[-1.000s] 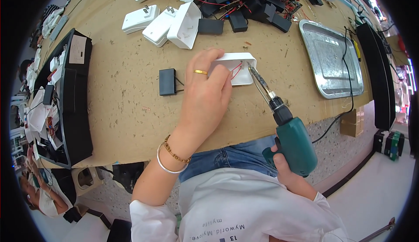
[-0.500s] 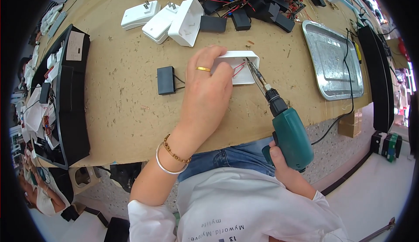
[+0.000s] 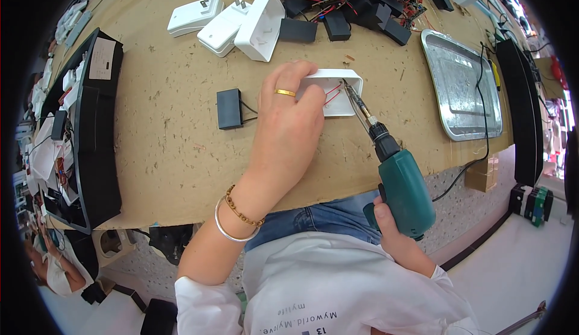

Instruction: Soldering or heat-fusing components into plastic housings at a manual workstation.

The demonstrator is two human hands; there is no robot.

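Note:
My left hand (image 3: 288,121) is closed around the left end of an open white plastic casing (image 3: 332,74) and steadies it on the table. Two thin red wires (image 3: 332,95) show inside the casing. In my right hand (image 3: 393,231) is the grip of a green soldering gun (image 3: 407,190); its metal tip reaches into the casing, at the far right corner by the end of a red wire. What the tip touches is too small to make out. Beside my left hand lies a black rectangular box (image 3: 229,109), with dark leads running under the hand.
White plug casings (image 3: 220,30) and a heap of black boxes with wires (image 3: 362,9) lie at the back. A metal tray (image 3: 443,102) stands on the right, a cable across it. At the left is a black bin (image 3: 99,136) of parts. Another person (image 3: 57,268) sits far left.
Both hands keep their hold. The casing and the soldering gun sit very slightly farther right in the picture, with the tip still at the same corner.

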